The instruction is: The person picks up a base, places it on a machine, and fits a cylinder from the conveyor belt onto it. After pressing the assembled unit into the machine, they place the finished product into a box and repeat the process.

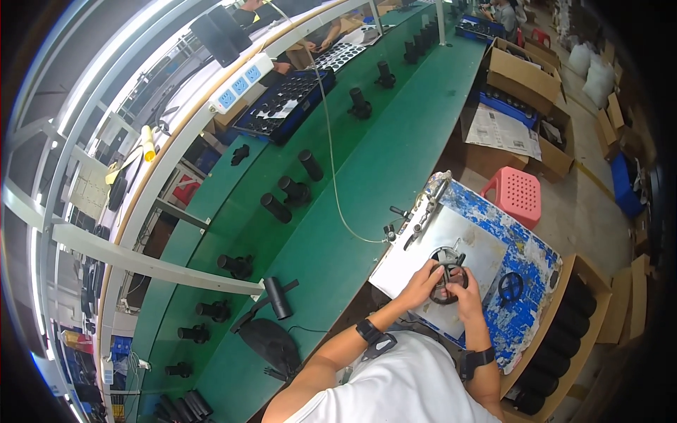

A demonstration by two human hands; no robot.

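Green matting covers the long curved desk of a workshop line, with black cylindrical housings lying and standing along it, well beyond the person's hands and to their left. Nearer, a worn blue board with a bare metal plate juts from the desk edge, giving a firm flat surface right under the work. Both hands meet over that plate on a black ring-shaped part with small metal pieces at its middle. The left hand is curled around the ring's left side, fingers closed on its rim, seemingly to keep it from turning. The right hand closes on the ring's right and lower rim, thumb toward the centre, as if pressing or seating something there; what exactly the fingertips pinch is too small to tell. A second black ring lies on the blue board just to the right of the right hand, within easy reach. Further right, a wooden crate holds a row of black cylinders laid side by side. A thin cable hangs down to a clamp-like tool just beyond the hands.
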